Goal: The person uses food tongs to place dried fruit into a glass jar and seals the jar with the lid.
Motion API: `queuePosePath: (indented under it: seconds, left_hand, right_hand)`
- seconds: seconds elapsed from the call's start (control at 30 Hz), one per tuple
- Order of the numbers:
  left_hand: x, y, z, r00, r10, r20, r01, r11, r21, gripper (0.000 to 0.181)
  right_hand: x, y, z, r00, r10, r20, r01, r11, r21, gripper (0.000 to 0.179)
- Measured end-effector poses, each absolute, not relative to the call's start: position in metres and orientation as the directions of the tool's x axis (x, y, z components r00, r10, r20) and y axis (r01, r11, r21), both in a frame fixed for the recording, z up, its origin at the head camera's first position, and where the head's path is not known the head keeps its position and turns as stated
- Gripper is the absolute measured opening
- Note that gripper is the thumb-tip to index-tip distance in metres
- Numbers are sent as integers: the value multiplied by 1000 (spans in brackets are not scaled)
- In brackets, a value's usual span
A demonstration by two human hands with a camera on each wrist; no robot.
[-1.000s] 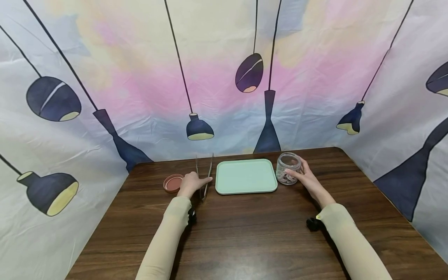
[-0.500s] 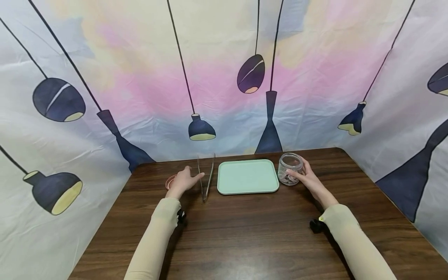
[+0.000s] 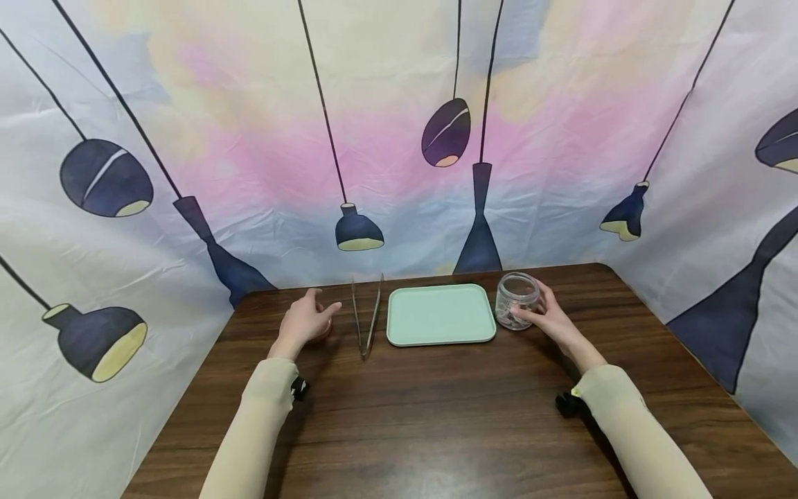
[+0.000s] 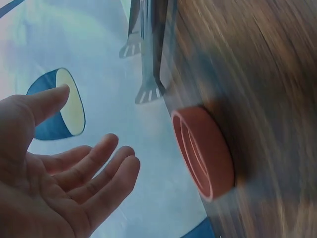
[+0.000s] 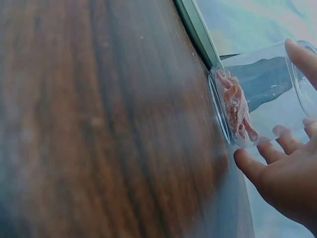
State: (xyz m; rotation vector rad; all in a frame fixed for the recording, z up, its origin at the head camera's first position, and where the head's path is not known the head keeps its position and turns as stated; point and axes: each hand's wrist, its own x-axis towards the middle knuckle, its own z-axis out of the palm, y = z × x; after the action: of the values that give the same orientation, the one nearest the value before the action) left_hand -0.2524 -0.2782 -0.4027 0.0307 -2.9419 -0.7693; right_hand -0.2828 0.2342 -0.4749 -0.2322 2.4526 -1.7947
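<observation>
My left hand (image 3: 302,322) hovers over the brick-red jar lid (image 4: 203,153), thumb and fingers spread apart, holding nothing. In the head view that hand hides most of the lid; the left wrist view shows its hollow side facing up on the table. Metal tongs (image 3: 364,352) lie just right of this hand, their arms spread in a V. On the right, my right hand (image 3: 551,320) holds a clear jar (image 3: 512,287) between thumb and fingers. The jar stands upright without a lid, small pinkish pieces (image 5: 233,104) gathered at its bottom.
A pale green tray (image 3: 441,315) sits between the tongs and the jar, close beside the jar. Everything is near the back edge of the dark wooden table (image 3: 424,416). Behind it hangs a cloth (image 3: 399,138) printed with lamps.
My left hand has drawn back leftward from the tongs to over the lid, covering it in the head view. The right hand stays at the jar.
</observation>
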Motion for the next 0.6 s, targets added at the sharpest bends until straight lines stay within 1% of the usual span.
queuePosePath:
  seconds: [0.13,0.3,0.47,0.6]
  left_hand:
    - [-248,-289,-403,-989,-45,142,31,869,493,81]
    - [-243,-305,-407,-981,-54,188,52,854,517,85]
    - [-241,-317,-412,-978,-72,196,50,831,554,92]
    - [-243,-325,-417,-981,-79,176,35,825,564,95]
  right_hand:
    - [-277,233,-467,-984,-176,-4,-48,290,-956,102]
    - [-261,227,-447,-982,-185,-24,-27,267,-963,101]
    - [-252,225,-437,-981,-194,-10,-46,283,-958,99]
    - [-258,228,-443,-980,-197,-12,-44,278,-960,101]
